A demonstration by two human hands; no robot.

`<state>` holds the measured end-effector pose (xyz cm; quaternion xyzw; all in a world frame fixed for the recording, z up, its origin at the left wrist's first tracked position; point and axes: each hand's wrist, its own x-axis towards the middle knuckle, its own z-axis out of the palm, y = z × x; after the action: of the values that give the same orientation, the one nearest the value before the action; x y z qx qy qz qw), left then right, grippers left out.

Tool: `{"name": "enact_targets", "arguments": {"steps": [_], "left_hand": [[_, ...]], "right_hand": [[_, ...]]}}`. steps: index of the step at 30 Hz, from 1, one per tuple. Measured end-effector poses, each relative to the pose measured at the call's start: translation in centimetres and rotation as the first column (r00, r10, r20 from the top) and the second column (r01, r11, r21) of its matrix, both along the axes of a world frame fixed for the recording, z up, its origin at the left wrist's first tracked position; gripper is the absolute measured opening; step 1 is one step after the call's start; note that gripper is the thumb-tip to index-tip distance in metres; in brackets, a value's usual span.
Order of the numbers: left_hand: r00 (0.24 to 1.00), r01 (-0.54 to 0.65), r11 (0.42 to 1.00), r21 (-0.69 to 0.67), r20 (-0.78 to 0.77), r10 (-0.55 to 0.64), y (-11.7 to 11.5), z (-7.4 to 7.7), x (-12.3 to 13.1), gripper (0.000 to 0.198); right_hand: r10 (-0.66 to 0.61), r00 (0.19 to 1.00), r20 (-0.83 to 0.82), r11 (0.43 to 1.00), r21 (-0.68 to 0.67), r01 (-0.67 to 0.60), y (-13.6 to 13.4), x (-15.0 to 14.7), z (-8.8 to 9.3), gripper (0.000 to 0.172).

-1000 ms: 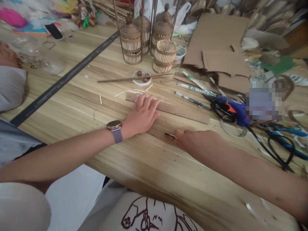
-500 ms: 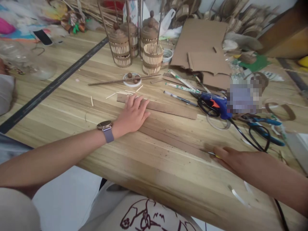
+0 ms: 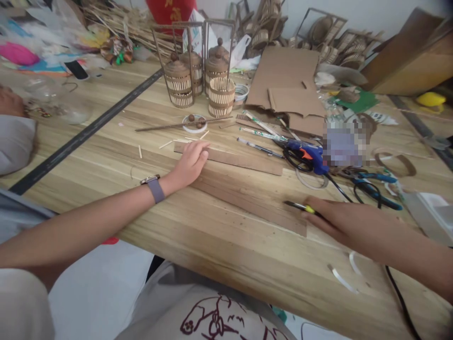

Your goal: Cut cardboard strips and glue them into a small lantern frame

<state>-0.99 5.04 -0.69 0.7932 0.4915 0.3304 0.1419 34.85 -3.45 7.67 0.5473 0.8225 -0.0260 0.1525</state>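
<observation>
My left hand (image 3: 191,163) lies over the left part of a narrow brown cardboard strip (image 3: 247,163), its fingers fairly straight and close together, the thumb apart from the palm. Nearer to me, a second cardboard strip (image 3: 247,206) with a line along it runs from beside that hand toward the right. My right hand (image 3: 327,216) is closed round a utility knife (image 3: 307,208) with a yellow part. Its dark blade points left, just above the right end of the nearer strip. Most of the knife's handle is hidden in the hand.
Several small stick-walled baskets (image 3: 179,82) stand at the back. Right of them lie cardboard sheets (image 3: 283,71), pens (image 3: 260,147), a blue glue gun (image 3: 311,153) with a cord, and blue-handled pliers (image 3: 378,186). Another person's sleeve (image 3: 16,141) is at the left edge.
My right hand has lifted the knife off the nearer strip's right end and moved it away slightly. My left hand's spread fingers have drawn together and shifted left along the far strip.
</observation>
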Motion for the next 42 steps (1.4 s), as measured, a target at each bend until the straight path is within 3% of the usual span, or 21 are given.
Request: {"name": "enact_targets", "arguments": {"steps": [1,6,9,12,24,31,37,42], "left_hand": [[0.996,-0.03,0.999,-0.031,0.081,0.032,0.0,0.1,-0.2,0.038],[0.927,-0.093,0.987,-0.134,0.351,0.135,-0.3,0.2,-0.4,0.037],[0.896,-0.102,0.982,-0.161,0.414,0.161,-0.3,0.1,-0.4,0.036],[0.875,-0.093,0.977,-0.191,0.453,0.171,-0.3,0.0,-0.3,0.035],[0.922,-0.064,0.977,-0.205,0.362,0.136,-1.0,0.8,-0.1,0.04],[0.98,0.112,0.984,-0.139,0.177,-0.087,-1.0,0.5,-0.4,0.043],[0.989,0.137,0.988,-0.068,0.056,-0.133,-0.4,-0.8,-0.6,0.047],[0.994,0.109,0.992,-0.063,0.014,-0.109,-0.5,-1.7,-0.6,0.047]], "right_hand": [[0.04,0.999,0.014,0.995,-0.094,-0.039,0.4,-2.3,0.2,0.025],[0.147,0.989,-0.006,0.975,-0.165,-0.146,2.8,-13.3,0.1,0.032],[0.194,0.98,-0.034,0.966,-0.168,-0.197,4.1,-17.2,-0.2,0.033],[0.223,0.973,-0.055,0.958,-0.171,-0.229,5.0,-19.0,-0.3,0.034],[0.315,0.949,-0.017,0.934,-0.17,-0.313,5.2,-20.7,0.0,0.029],[0.398,0.915,0.061,0.907,-0.173,-0.383,4.2,-21.0,1.4,0.039],[0.388,0.918,0.079,0.911,-0.181,-0.37,3.5,-18.7,0.3,0.038],[0.328,0.942,0.068,0.935,-0.162,-0.314,1.5,-14.5,-0.6,0.036]]}}
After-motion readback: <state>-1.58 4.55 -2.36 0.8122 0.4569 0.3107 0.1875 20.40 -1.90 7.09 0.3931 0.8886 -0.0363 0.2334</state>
